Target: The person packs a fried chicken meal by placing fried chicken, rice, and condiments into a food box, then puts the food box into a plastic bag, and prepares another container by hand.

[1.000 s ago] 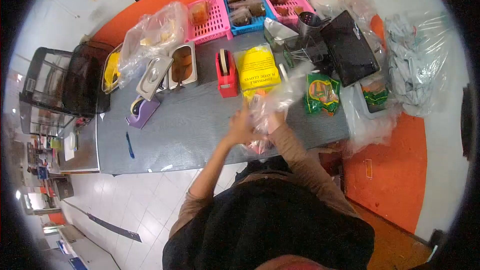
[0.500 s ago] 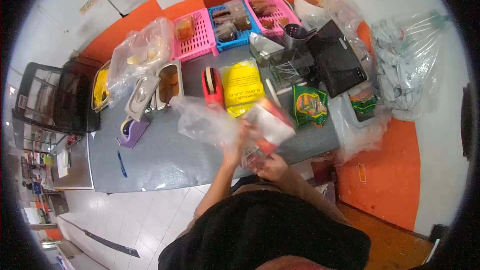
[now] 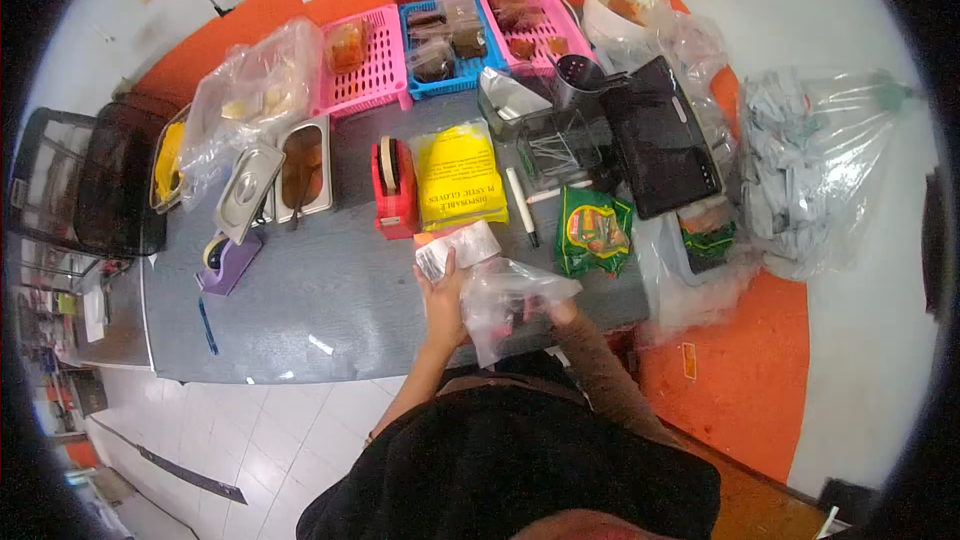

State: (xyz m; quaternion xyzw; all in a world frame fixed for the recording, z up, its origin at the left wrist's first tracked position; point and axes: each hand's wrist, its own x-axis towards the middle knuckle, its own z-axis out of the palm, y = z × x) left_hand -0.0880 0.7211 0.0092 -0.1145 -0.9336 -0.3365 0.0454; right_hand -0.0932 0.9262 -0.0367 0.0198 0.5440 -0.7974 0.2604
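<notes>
My left hand (image 3: pixel 442 298) is closed at the lower edge of a white and orange packet (image 3: pixel 458 250), its fingers reaching up onto the printed side. A clear plastic bag (image 3: pixel 500 292) spreads just right of that hand, with something reddish showing through it. At the bag's right side my right hand (image 3: pixel 563 313) grips the plastic, its fingers partly covered by the film. Directly beyond the packet lies a yellow pack of disposable plastic gloves (image 3: pixel 460 175), beside a red tape dispenser (image 3: pixel 395 190).
Right of the bag is a green packet (image 3: pixel 594 230), with a marker (image 3: pixel 522 205) near it. Leftward are a purple tape dispenser (image 3: pixel 230 262), a blue pen (image 3: pixel 208 326) and a metal container (image 3: pixel 303 168). Pink (image 3: pixel 390 60) and blue baskets (image 3: pixel 432 88) line the back.
The white and orange packet has moved left and away from my body, now in my left hand. The clear bag has shifted right, between my hands, toward my right hand.
</notes>
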